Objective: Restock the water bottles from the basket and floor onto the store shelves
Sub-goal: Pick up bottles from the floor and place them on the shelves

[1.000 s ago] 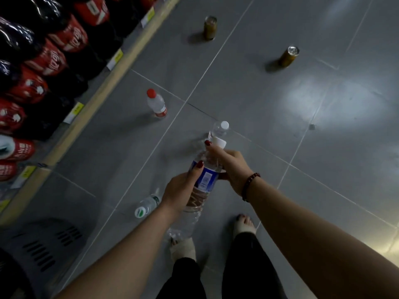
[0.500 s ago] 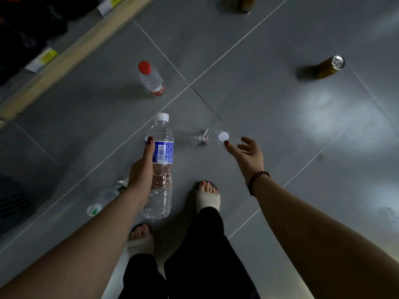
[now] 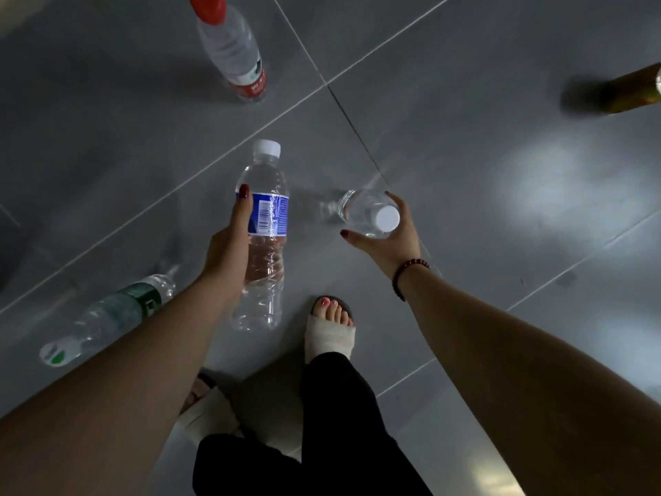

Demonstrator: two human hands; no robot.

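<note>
Two hands: left hand grips the blue-label bottle round its middle; right hand curls round the clear bottle on the floor, beside a tile seam.
Grip: probably best to close below the cap and lift straight.
Left to gather: red-capped bottle beyond; green-label bottle beside the left forearm.
In the way: foot near; brown can far right.
</note>
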